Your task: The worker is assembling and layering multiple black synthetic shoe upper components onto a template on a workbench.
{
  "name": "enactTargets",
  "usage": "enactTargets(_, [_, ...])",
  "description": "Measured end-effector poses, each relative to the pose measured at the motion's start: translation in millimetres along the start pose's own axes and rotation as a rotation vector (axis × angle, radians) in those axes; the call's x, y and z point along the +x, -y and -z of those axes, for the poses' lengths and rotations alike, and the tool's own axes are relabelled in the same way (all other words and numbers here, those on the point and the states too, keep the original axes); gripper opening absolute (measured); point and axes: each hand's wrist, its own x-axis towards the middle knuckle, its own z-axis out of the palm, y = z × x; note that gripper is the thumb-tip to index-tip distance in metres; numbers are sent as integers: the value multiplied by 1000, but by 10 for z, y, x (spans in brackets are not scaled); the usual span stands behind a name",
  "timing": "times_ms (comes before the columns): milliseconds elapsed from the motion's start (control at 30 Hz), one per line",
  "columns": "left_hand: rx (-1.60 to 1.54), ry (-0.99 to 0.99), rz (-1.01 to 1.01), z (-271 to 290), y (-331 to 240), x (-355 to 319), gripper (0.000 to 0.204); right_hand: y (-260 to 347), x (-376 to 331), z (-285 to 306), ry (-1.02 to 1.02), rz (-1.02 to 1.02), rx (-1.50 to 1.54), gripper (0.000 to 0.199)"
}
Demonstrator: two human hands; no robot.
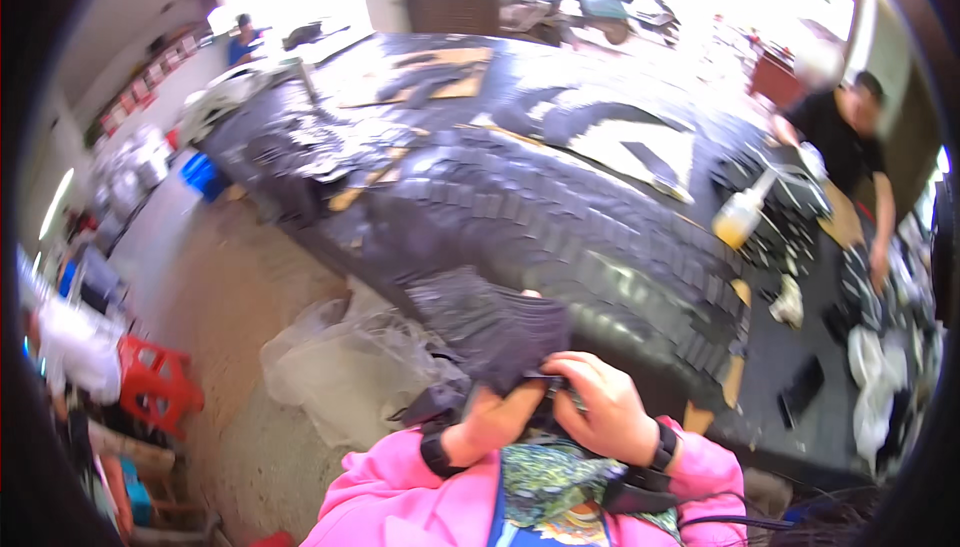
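A fanned stack of dark fabric pieces [490,319] is in front of me, at the near edge of the table. My left hand [497,417] is closed around the stack's lower end, and a fingertip shows past its far edge. Close beside it, my right hand [605,409] has its fingers bent at the stack's near right corner, thumb and forefinger brought together there. Whether it pinches one piece or several is hidden. Beyond the stack, long overlapping rows of black pieces [560,217] cover the table.
A clear plastic bag [340,367] hangs by the table's left edge. On the right lie a yellowish bottle [742,212] and a black phone-like object [801,392]. A co-worker in black [840,142] handles dark pieces there. A red stool [158,382] stands left on the floor.
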Motion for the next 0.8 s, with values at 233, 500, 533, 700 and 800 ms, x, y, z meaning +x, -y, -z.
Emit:
enactTargets(233, [-46, 190, -53, -94, -63, 69, 47, -49, -176, 315, -83, -17, 9, 21])
enactTargets(500, [-151, 291, 149, -72, -193, 80, 55, -350, -1075, 1330, -700, -394, 753, 9])
enactTargets(533, [267, 403, 301, -131, -447, 151, 41, -372, -1207, 1455, -752, -439, 819, 11])
enactTargets(700, [148, 1017, 172, -6, -51, 409, 22, -710, -1956, 1758, -722, -848, 615, 11])
enactTargets(800, [344, 1370, -27, -711, -66, 751, 41, -915, -2128, 1738, -516, -1084, 502, 13])
